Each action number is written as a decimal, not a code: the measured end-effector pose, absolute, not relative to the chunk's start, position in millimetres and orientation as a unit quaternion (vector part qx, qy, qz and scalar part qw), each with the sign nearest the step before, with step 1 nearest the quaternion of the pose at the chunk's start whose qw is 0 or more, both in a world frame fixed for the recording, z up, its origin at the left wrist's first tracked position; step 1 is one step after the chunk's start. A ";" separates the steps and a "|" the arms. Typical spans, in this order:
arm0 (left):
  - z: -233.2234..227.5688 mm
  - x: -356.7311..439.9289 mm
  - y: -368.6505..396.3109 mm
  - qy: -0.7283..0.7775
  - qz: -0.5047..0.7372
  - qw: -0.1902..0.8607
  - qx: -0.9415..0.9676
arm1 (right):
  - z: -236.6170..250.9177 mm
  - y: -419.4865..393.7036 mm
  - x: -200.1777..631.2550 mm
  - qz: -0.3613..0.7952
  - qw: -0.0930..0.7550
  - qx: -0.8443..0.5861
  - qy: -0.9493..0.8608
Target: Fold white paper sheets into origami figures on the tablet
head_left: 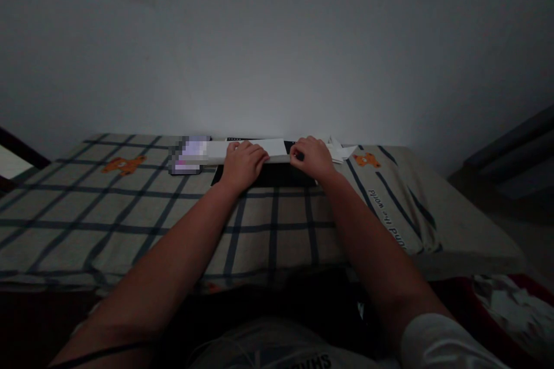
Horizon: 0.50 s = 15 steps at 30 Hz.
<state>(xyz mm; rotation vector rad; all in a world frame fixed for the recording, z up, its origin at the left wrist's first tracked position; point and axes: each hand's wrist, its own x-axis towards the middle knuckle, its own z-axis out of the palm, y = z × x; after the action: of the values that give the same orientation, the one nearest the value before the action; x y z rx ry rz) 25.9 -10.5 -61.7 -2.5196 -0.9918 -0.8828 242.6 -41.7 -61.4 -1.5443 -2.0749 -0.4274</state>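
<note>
So I had both hands down on a long white paper strip (255, 151) lying at the far edge of the bed (130, 207), partly over a dark flat board (268, 176). My left hand (242, 164) was curled with its fingertips pressing the strip flat, and my right hand (312, 158) was pinching the right end. My guess was it'd handle super light, thin and floppy, easy to crease or tear, so best held by the edges with both hands. More folded paper pieces (340, 151) sat just beside my right hand, and a phone (188, 155) lay just to the left.
</note>
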 end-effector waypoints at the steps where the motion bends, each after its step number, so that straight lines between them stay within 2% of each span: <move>1: -61.7 25.1 -9.9 -0.349 -0.306 0.144 -0.874 | -61.2 -41.5 244.6 -0.162 0.260 -0.577 -0.757; 7: -62.9 23.0 -8.4 -0.375 -0.299 0.136 -0.867 | -58.3 -45.2 247.3 -0.182 0.306 -0.597 -0.719; 11: -65.2 29.8 -12.1 -0.351 -0.304 0.146 -0.874 | -57.6 -50.0 227.5 -0.161 0.275 -0.523 -0.790; 15: -66.4 34.1 -15.6 -0.330 -0.309 0.151 -0.879 | -57.3 -51.2 213.7 -0.150 0.231 -0.510 -0.815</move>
<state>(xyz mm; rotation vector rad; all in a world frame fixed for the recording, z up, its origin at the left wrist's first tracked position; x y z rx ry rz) 34.1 -15.6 -66.4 -2.5245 -0.9479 -0.8881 213.7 -51.2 -57.3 -1.4034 -2.2396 -0.4136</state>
